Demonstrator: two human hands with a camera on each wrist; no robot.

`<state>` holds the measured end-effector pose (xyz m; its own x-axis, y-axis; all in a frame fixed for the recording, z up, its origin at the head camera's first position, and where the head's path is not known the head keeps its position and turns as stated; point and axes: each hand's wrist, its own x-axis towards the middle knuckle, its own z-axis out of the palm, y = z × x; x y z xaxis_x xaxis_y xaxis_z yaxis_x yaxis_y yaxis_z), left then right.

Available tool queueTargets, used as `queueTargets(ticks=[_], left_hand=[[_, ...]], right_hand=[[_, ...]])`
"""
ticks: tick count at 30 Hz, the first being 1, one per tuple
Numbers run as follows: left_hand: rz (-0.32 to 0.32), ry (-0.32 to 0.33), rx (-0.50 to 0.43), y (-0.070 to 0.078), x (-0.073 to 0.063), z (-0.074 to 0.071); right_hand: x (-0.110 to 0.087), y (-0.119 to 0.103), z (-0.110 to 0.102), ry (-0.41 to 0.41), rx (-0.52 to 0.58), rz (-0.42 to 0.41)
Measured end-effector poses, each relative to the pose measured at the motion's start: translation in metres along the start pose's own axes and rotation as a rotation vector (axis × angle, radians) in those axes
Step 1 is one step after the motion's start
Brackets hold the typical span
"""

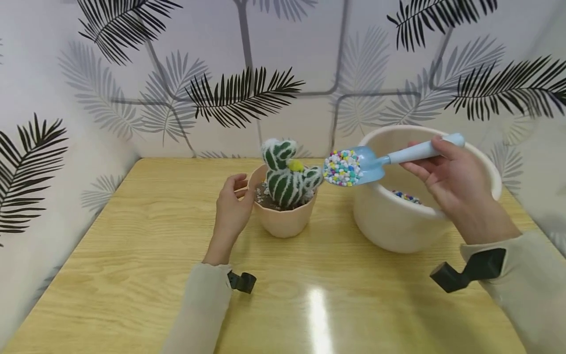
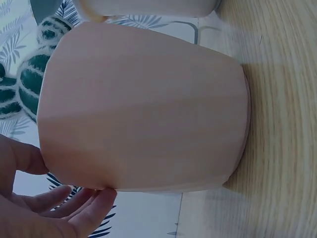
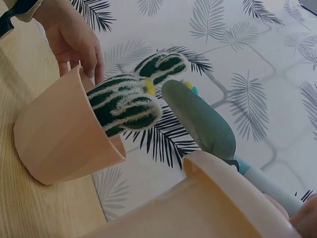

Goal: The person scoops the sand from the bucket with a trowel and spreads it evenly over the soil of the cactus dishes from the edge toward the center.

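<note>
A light-blue hand shovel [image 1: 373, 164] is in my right hand [image 1: 462, 182], which grips its pale handle above the cream bucket [image 1: 398, 228]. Colourful pebbles [image 1: 342, 168] fill the blade, which points left and hovers just right of a fuzzy green cactus [image 1: 287, 187] with a yellow tuft. The cactus stands in a peach flowerpot [image 1: 284, 223]. My left hand [image 1: 232, 211] holds the pot at its left rim; in the left wrist view its thumb and fingertips [image 2: 101, 203] touch the pot's edge and side. Dark soil with some pale bits shows inside the pot.
More coloured pebbles [image 1: 407, 197] lie at the bottom of the bucket, which stands right of the pot. Both stand on a wooden table [image 1: 155, 246]. A wall with a leaf pattern [image 1: 309, 73] rises behind the table's far edge.
</note>
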<state>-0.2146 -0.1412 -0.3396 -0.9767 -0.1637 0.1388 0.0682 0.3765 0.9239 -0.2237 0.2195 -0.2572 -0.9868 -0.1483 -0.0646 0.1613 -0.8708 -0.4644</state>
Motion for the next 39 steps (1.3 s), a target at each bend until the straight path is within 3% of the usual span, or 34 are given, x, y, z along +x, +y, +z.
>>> queueTargets(ticks=[6,16,25,33,39], left_hand=[[-0.002,0.0,0.042,0.001,-0.001,-0.001],[0.086,0.07,0.167,-0.002,0.0,0.002],[0.151,0.127,0.192,0.004,0.005,0.002],[0.154,0.16,0.215,0.005,0.006,0.002],[0.114,0.117,0.223,0.006,0.004,0.001]], right_hand=[[-0.006,0.001,-0.001,-0.015,-0.014,-0.002],[-0.017,0.004,0.001,-0.016,-0.011,0.005],[-0.021,0.008,0.005,-0.044,0.048,0.008],[-0.025,0.016,0.01,-0.015,0.05,0.03],[-0.027,0.022,0.011,-0.01,0.049,0.021]])
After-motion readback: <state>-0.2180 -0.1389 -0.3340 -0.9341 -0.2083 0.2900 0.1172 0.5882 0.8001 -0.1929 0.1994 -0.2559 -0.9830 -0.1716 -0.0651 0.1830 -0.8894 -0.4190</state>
